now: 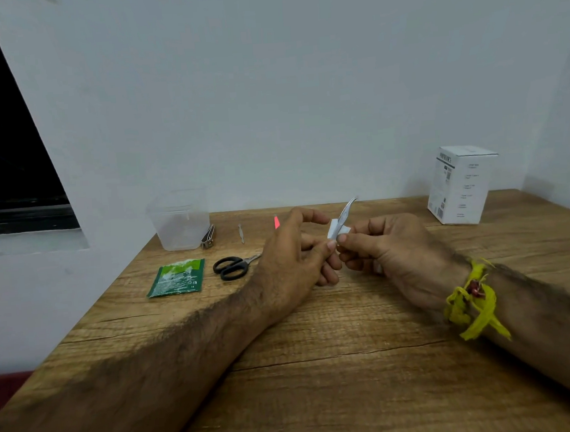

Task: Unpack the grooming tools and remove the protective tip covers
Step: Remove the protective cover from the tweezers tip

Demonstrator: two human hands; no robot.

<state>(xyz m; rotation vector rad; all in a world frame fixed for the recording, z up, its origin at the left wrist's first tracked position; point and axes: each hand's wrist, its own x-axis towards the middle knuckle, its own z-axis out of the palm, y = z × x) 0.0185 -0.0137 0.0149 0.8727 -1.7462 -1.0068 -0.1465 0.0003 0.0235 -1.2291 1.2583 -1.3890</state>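
Above the middle of the wooden table, my right hand pinches a small curved metal grooming tool whose bare tip points up. A white plastic wrapper sits round its lower part. My left hand pinches the tool's lower end with thumb and fingers, while its index finger is stretched out toward the wrapper. Black-handled scissors, a nail clipper, a thin metal tool and a pink-tipped tool lie on the table behind my left hand.
A clear plastic container stands at the back left beside the wall. A green sachet lies left of the scissors. A white box stands at the back right. The table's left edge runs diagonally.
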